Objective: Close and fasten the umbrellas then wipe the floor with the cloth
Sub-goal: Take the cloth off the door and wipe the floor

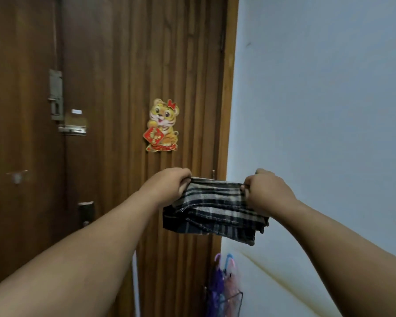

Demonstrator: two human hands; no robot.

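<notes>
A dark checked cloth with pale stripes hangs stretched between my two hands, in front of a brown wooden door. My left hand grips its upper left corner with curled fingers. My right hand grips its upper right edge. The cloth's upper edge lies close to a small hook on the door; whether it hangs on it I cannot tell. Two closed umbrellas, one purple and one pink, stand in a wire rack low down by the door frame.
The wooden door fills the left and middle, with a latch and bolt and a tiger sticker. A pale blue wall stands to the right. The floor is out of view.
</notes>
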